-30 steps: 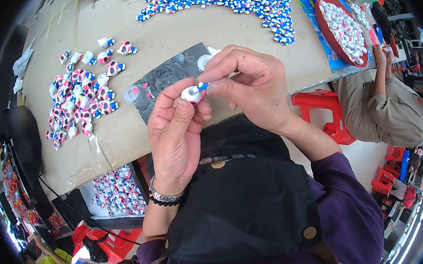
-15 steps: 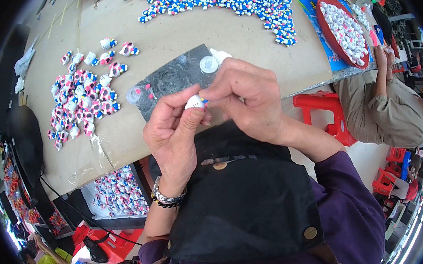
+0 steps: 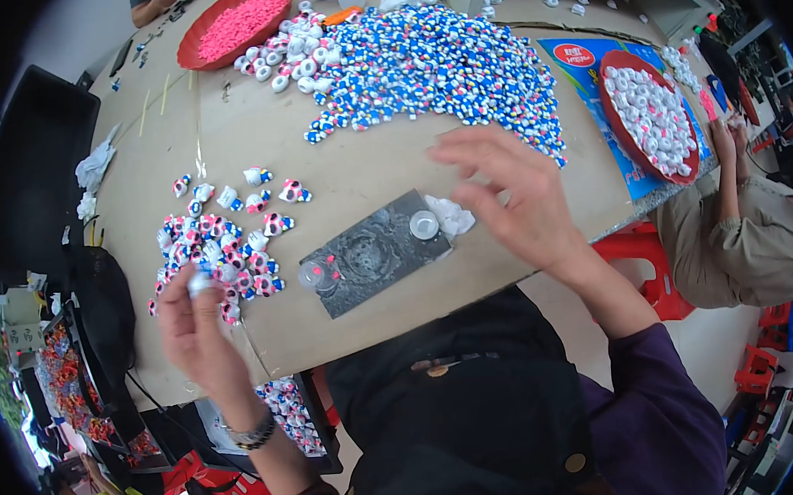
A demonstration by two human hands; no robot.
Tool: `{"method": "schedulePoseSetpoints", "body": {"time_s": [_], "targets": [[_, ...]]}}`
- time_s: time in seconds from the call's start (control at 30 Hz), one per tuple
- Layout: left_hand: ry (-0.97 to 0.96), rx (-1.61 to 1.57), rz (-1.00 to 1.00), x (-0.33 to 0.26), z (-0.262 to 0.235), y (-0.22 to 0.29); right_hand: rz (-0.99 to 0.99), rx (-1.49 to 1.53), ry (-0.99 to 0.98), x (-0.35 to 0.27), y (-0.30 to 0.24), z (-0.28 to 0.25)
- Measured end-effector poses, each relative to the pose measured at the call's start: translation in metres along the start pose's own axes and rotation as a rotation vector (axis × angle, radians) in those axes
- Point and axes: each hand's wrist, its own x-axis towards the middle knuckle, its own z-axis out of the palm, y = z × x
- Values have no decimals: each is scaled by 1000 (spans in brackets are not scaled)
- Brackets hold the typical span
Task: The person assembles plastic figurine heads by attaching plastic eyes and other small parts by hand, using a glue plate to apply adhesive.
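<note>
A small white-and-blue figurine (image 3: 200, 282) is pinched between the thumb and fingers of my left hand (image 3: 202, 339), at the near edge of a heap of assembled pink, white and blue figurines (image 3: 212, 235). My right hand (image 3: 517, 202) hangs over the table with fingers apart and nothing in it. Beyond it spreads a big pile of small blue-and-white pieces (image 3: 439, 65). Between my hands lies a dark slab (image 3: 370, 258) bearing a round clear dish (image 3: 423, 225), another clear dish (image 3: 314, 275) and a few pink bits. Crumpled white tissue (image 3: 450, 214) touches its right end.
A red tray of white pieces (image 3: 622, 126) stands at the right on a blue sheet; a red tray of pink pieces (image 3: 208, 54) is at the back left. White ring-like pieces (image 3: 295, 52) lie beside it. Another person (image 3: 734, 215) sits at the right. A bin of figurines (image 3: 313, 437) sits below the table edge.
My hands have parted: the left has carried the figurine to the left heap, the right has opened and moved right and away from me. The view has shifted, showing more of the table's far side.
</note>
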Motion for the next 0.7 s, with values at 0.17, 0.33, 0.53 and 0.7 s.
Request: {"method": "schedulePoseSetpoints", "body": {"time_s": [0.17, 0.33, 0.53, 0.7], "targets": [[97, 439, 176, 81, -79, -49, 82, -624, -18, 3, 47, -18], [-2, 552, 14, 121, -122, -92, 97, -714, -36, 13, 58, -7], [16, 1009, 76, 133, -89, -76, 46, -728, -91, 22, 70, -2], [-348, 721, 139, 180, 19, -47, 44, -696, -153, 28, 72, -1]]}}
